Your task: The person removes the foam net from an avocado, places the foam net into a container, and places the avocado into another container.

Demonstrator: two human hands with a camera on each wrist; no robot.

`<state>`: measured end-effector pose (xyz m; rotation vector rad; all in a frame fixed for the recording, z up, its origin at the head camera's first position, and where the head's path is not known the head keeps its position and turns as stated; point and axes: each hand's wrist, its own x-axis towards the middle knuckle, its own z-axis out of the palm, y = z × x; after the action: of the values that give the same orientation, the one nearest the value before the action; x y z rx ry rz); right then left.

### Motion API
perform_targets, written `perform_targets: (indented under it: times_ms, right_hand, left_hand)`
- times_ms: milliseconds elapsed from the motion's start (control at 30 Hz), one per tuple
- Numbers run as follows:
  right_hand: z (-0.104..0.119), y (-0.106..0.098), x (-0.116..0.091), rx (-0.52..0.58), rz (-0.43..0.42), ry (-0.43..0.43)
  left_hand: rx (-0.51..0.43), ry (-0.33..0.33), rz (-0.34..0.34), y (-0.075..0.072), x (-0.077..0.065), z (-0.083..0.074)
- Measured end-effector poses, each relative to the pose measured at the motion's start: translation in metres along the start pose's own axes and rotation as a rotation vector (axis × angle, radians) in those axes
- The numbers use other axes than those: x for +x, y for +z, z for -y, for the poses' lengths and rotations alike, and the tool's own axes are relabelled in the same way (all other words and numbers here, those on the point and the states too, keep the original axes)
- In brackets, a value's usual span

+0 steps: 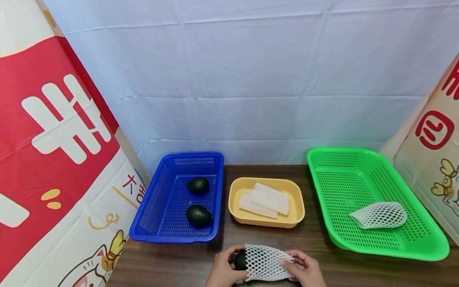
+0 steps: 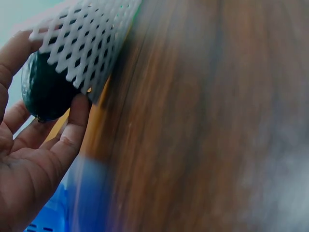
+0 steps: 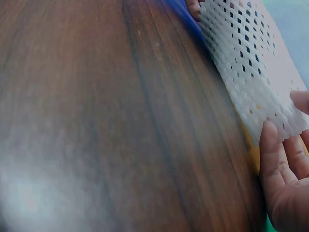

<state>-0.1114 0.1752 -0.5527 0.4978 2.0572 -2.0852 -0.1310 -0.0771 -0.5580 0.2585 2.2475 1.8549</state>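
Observation:
A white foam net sleeve [image 1: 267, 263] is stretched partway over a dark green avocado [image 1: 240, 260], whose left end pokes out. My left hand [image 1: 226, 268] holds the avocado and the net's open edge, thumb in front and fingers behind. At the net's narrower right end, my right hand [image 1: 305, 268] pinches the foam. In the left wrist view the avocado [image 2: 46, 92] shows below the net's edge, with fingers around it. The right wrist view has the flattened net end [image 3: 270, 116] between thumb and fingers.
A blue basket [image 1: 172, 238] at left holds two avocados [image 1: 199, 215]. The yellow tray [image 1: 234, 217] in the middle contains flat foam nets [image 1: 270, 198]. At right, a green basket [image 1: 324, 215] has one net-covered fruit [image 1: 383, 215] inside. A pale cloth hangs behind the dark wooden table.

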Motion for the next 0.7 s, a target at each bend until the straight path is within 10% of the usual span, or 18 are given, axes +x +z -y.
perform_targets:
  times_ms: [267, 533, 700]
  right_hand:
    - [-0.003, -0.003, 0.002, -0.022, -0.017, -0.021]
    - [-0.005, -0.015, 0.004, 0.015, 0.362, -0.156]
    - [-0.003, -0.021, 0.002, 0.030, 0.427, -0.319]
  left_hand:
    - [-0.036, -0.019, -0.014, -0.007, -0.001, 0.000]
    - [-0.075, -0.055, -0.017, -0.008, -0.002, -0.005]
    - [-0.136, -0.009, -0.028, -0.009, -0.004, -0.012]
